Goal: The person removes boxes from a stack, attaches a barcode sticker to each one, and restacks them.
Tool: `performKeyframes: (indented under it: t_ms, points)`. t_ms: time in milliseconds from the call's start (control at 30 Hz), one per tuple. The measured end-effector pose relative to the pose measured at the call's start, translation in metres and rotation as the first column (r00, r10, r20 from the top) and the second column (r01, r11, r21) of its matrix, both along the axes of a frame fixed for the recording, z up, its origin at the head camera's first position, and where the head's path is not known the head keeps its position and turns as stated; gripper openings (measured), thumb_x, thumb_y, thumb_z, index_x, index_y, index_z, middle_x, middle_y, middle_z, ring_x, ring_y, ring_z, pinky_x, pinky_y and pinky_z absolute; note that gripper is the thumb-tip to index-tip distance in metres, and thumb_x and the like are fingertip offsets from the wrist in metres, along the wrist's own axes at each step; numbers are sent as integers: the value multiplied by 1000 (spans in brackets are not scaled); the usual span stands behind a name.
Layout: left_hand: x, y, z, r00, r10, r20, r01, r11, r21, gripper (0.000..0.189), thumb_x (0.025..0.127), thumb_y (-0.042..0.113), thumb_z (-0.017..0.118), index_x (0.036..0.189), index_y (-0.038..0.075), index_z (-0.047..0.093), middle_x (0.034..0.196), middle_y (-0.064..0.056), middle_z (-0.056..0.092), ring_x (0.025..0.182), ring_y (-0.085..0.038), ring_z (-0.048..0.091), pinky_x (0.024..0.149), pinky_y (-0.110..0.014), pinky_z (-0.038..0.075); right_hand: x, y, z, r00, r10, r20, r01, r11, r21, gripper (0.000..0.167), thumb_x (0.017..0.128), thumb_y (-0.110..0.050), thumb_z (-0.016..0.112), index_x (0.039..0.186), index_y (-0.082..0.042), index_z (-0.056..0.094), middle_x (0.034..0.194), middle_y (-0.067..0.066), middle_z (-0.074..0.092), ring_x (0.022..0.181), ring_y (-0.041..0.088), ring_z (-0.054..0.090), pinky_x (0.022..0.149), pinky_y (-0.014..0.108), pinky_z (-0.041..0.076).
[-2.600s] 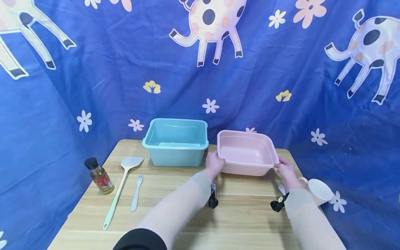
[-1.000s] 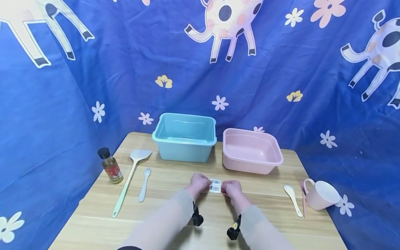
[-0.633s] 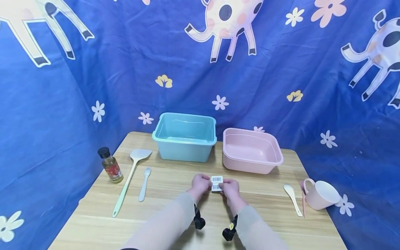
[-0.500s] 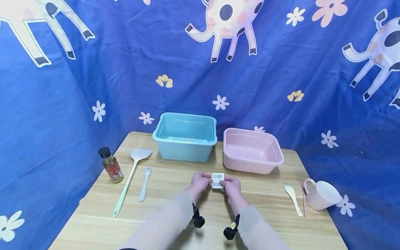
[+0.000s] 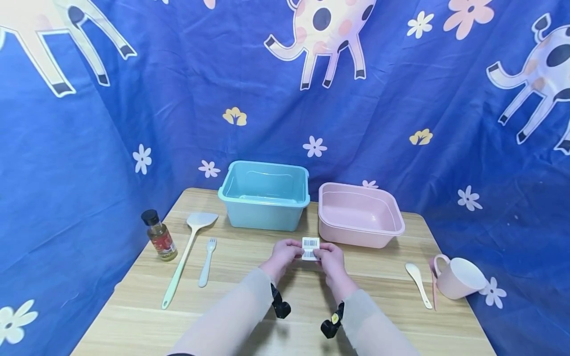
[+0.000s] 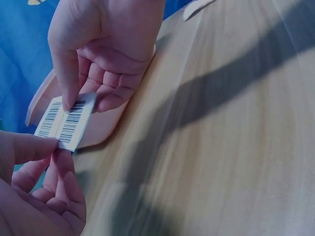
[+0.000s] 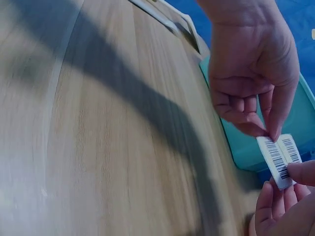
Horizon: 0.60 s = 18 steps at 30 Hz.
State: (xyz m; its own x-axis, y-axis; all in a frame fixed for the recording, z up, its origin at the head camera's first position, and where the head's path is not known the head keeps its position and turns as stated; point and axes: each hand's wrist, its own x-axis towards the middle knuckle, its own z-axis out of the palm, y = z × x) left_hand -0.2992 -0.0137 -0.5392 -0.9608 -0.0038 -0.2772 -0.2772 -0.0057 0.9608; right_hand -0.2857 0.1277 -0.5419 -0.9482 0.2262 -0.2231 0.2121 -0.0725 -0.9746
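Note:
A small white label [image 5: 310, 248] printed with two barcodes is held above the middle of the table, in front of the two bins. My left hand [image 5: 283, 254] pinches its left edge between thumb and fingertips. From the other side my right hand [image 5: 331, 259] grips it, the thumb lying over part of the lower barcode. In the left wrist view the label [image 6: 65, 122] tilts between both hands, fingers curled beneath it. The right wrist view shows the same label [image 7: 279, 160], its printed face toward the camera.
Behind the hands stand a blue bin [image 5: 262, 215] and a pink bin [image 5: 352, 237]. On the left are a sauce bottle [image 5: 161, 240], a spatula [image 5: 184, 254] and a fork [image 5: 207, 264]. A white spoon [image 5: 417, 284], a pink utensil [image 5: 434, 291] and a tipped mug [image 5: 460, 279] lie right.
Both hands have left the pink bin's rim and come together on the barcode label. Over the last second they have moved it slightly away from the body, and the right thumb has come over it.

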Motion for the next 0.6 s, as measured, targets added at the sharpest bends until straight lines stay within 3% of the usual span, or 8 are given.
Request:
performKeyframes:
  t_ms: [67,167,267,333,467,600]
  points:
    - [1,-1,4,1000,-5,1,5,1000,3,20,80,-6,70,100,-6,69,87,-9,68,79,-23,66,76,-39,52,0,-1,2,999,-18,-42,20,999,47,32,82,12,67,112,11,56,94,14,59,76,17,58,69,30,55]
    - [2,-2,9,1000,0,-5,0,1000,1,20,81,-6,70,100,-6,69,86,-8,68,77,-21,65,76,-39,52,1,-2,4,985,-23,-168,61,973,224,39,77,11,72,113,7,56,102,19,57,86,25,57,78,34,52]
    - [3,-3,11,1000,7,-14,-8,1000,-3,20,82,-5,69,101,-6,69,88,-9,68,75,-18,64,71,-34,52,4,-4,8,949,43,-313,103,894,437,33,75,6,77,105,3,63,106,19,56,97,33,55,88,43,46]
    - [3,-3,12,1000,5,-18,-5,1000,-4,20,82,-5,70,102,-5,70,89,-9,68,77,-18,64,71,-33,52,7,-6,11,924,114,-365,104,843,527,27,76,3,78,100,-2,69,103,15,57,101,32,53,91,46,44]
    - [4,-4,14,998,-28,-50,27,999,-17,20,83,-3,70,103,-5,69,92,-9,69,79,-19,65,79,-42,52,10,-8,13,893,227,-390,78,773,629,22,78,-1,79,99,-6,74,100,6,59,99,25,50,87,43,44]
    - [5,-5,16,995,-63,-82,61,998,-24,20,84,-2,69,104,-5,69,90,-8,69,79,-18,66,73,-37,51,10,-8,8,876,264,-403,89,734,674,25,78,-1,80,102,-7,76,101,1,62,99,22,51,84,40,46]
